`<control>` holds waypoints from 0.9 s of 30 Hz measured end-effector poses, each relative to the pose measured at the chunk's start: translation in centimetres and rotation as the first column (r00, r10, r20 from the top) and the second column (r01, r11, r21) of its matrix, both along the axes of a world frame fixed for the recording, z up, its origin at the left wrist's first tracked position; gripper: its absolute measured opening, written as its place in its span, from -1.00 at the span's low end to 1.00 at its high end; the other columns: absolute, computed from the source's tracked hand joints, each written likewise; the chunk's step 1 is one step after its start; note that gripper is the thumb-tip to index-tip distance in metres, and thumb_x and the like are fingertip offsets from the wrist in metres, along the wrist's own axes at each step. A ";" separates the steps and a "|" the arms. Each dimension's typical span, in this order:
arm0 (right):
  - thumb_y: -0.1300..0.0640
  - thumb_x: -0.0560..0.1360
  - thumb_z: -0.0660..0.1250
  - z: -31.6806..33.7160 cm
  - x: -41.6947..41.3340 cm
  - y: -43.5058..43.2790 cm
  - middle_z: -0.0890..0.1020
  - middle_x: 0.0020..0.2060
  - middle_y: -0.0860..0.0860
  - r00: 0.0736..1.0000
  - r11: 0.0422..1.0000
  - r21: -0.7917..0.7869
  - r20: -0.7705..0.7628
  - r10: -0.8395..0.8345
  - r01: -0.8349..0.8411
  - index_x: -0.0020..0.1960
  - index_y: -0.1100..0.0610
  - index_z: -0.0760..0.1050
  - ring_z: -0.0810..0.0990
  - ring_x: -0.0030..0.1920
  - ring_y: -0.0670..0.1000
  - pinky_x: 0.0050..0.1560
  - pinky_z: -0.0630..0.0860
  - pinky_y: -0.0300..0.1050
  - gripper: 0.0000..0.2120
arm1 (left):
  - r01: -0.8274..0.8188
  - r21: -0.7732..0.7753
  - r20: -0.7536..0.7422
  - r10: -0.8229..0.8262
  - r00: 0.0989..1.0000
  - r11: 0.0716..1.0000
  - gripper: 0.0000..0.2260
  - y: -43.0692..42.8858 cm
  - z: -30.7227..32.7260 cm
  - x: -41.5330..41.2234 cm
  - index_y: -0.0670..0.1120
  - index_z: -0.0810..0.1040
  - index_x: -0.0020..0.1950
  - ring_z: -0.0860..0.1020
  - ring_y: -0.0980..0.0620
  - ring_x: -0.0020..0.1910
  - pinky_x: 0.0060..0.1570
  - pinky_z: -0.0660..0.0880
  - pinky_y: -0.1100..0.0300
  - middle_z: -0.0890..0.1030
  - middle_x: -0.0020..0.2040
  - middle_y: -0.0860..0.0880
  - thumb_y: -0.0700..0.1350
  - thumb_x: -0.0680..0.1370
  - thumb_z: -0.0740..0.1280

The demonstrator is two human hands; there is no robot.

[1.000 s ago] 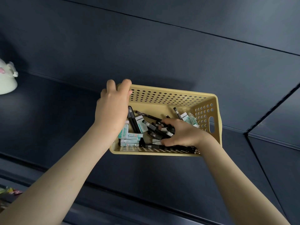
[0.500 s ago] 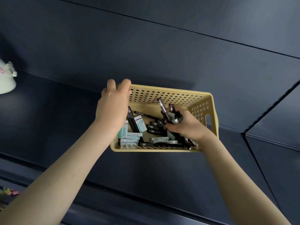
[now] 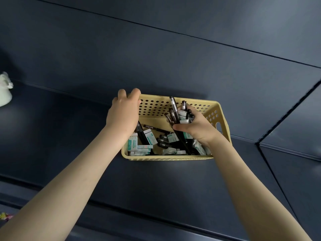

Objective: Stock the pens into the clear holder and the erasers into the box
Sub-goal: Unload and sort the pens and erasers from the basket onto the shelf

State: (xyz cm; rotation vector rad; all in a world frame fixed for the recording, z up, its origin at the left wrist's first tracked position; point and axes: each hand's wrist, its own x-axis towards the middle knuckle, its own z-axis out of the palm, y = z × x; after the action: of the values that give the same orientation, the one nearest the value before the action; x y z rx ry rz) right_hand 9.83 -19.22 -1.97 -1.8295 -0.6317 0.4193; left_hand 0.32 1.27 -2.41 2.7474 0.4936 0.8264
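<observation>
A yellow perforated basket stands on a dark shelf, holding loose black pens and small white-and-teal eraser packs. My left hand grips the basket's far left corner, fingers curled over the rim. Inside the basket's right half, my right hand grips a bunch of black pens, their ends pointing up above my fist. No clear holder or box shows in this view.
The dark blue shelf runs left and right, with a dark back panel behind the basket. A pale green rounded object sits at the far left edge. A seam between shelf sections lies right of the basket.
My right hand closed round a bunch of pens at the basket's bottom and raised them upright. The left hand stayed on the rim.
</observation>
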 end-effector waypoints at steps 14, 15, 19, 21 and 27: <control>0.43 0.51 0.33 1.1 1.4 0.8 0.66 -0.01 0.14 0.937 0.862 0.418 -0.311 -0.159 0.285 0.25 0.19 0.39 0.66 -0.01 0.10 0.14 0.58 0.12 -0.63 | 0.011 -0.132 -0.138 -0.029 0.990 0.991 -0.78 1.8 -0.7 2.6 -0.08 0.34 0.31 0.49 -0.19 0.00 -0.25 0.41 0.05 0.42 0.14 -0.21 -0.17 0.67 0.10; 0.42 0.51 0.32 1.2 1.5 0.8 0.66 -0.01 0.13 0.920 0.835 0.452 -0.362 -0.149 0.314 0.27 0.19 0.38 0.66 -0.03 0.11 0.09 0.61 0.12 -0.63 | 0.013 -0.141 -0.141 -0.033 0.989 0.990 -0.78 1.9 -0.7 2.8 -0.08 0.34 0.31 0.49 -0.19 0.00 -0.25 0.41 0.05 0.43 0.14 -0.21 -0.16 0.67 0.09; 0.39 0.50 0.36 1.2 1.7 0.7 0.63 0.13 0.22 0.825 0.737 0.499 -0.547 -0.139 0.455 0.37 0.27 0.35 0.69 -0.05 0.16 -0.11 0.65 0.13 -0.53 | 0.019 -0.165 -0.170 -0.047 0.984 0.986 -0.78 2.2 -0.7 3.2 -0.08 0.35 0.31 0.50 -0.17 0.01 -0.23 0.45 0.04 0.44 0.14 -0.21 -0.13 0.68 0.06; 0.37 0.49 0.38 1.2 1.7 0.9 0.60 0.17 0.28 0.785 0.702 0.487 -0.596 -0.168 0.520 0.40 0.29 0.34 0.70 -0.03 0.18 -0.15 0.64 0.12 -0.49 | 0.020 -0.174 -0.186 -0.053 0.981 0.985 -0.77 2.3 -0.8 3.4 -0.08 0.36 0.30 0.50 -0.16 0.00 -0.23 0.43 0.06 0.44 0.14 -0.20 -0.11 0.69 0.05; 0.38 0.51 0.36 1.0 1.2 1.7 0.63 -0.07 0.21 0.683 0.571 0.481 -0.701 -0.205 0.665 0.39 0.28 0.34 0.72 -0.23 0.10 -0.33 0.62 0.02 -0.52 | -0.001 -0.246 -0.262 -0.066 0.963 0.969 -0.78 3.0 -1.3 3.6 -0.07 0.38 0.22 0.50 -0.09 -0.05 -0.24 0.41 0.11 0.45 0.10 -0.16 -0.04 0.69 0.02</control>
State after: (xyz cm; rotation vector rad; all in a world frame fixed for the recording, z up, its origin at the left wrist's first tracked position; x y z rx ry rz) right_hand 11.04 -17.55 -0.98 -0.9390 0.1592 0.2815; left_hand 3.92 4.26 -3.70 2.6366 0.5568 0.3548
